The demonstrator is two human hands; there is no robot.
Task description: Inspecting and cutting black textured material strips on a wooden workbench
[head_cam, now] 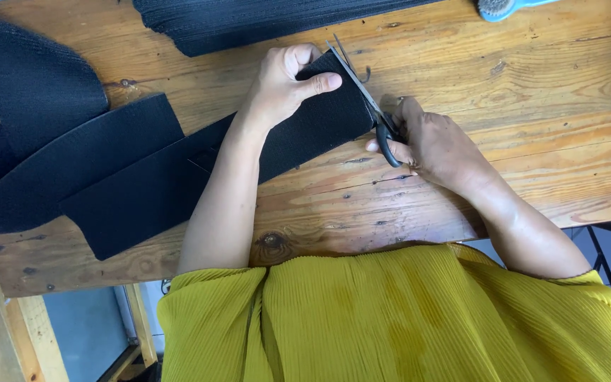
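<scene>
Left hand (288, 81) pins the end of the black strap (178, 170) flat on the wooden bench (532, 106); right hand (433, 145) grips scissors (369, 99), blades open at the strap's edge.

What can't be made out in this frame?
- Head view: the scissors handles are mostly hidden inside the right hand.
- The black strap under the left hand is covered by palm and forearm.
- The blue brush is cut off by the top edge.
</scene>
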